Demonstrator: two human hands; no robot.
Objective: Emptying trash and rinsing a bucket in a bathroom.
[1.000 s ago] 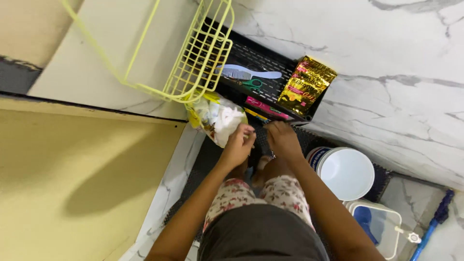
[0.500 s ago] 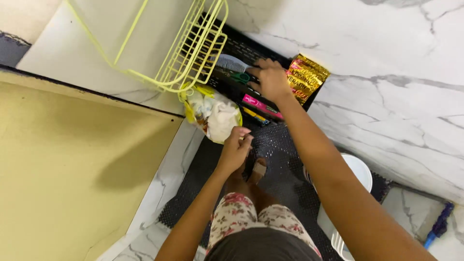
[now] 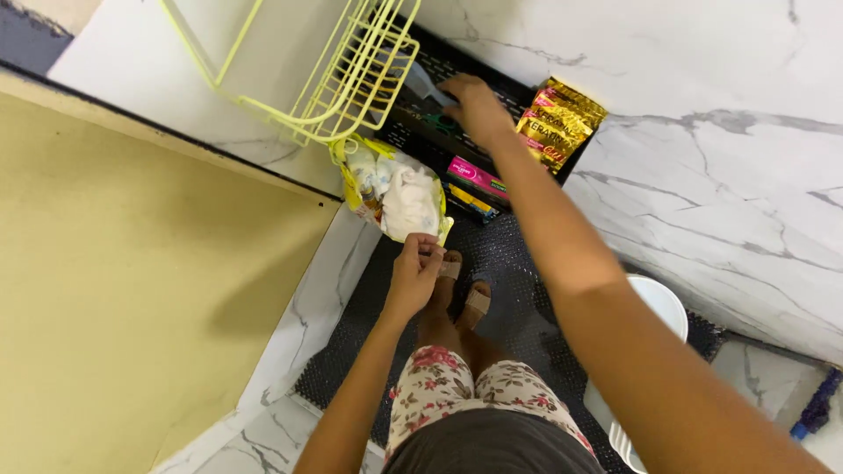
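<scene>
White marble walls frame a black shelf [image 3: 518,92] where the right hand [image 3: 474,105] closes over the comb [image 3: 420,83], far from the left hand [image 3: 413,272] pinching the yellow bag [image 3: 391,193]; lifting cleanly comes next.

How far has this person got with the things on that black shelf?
Little looks finished: the gold packet and pink box lie on the black shelf. In hand: right hand on the comb, left hand beside the yellow bag. The yellow wire basket holds nothing.

Single head view, looking steeply down over black shelf [image 3: 457,132] to floor mat [image 3: 509,290], close range.
</scene>
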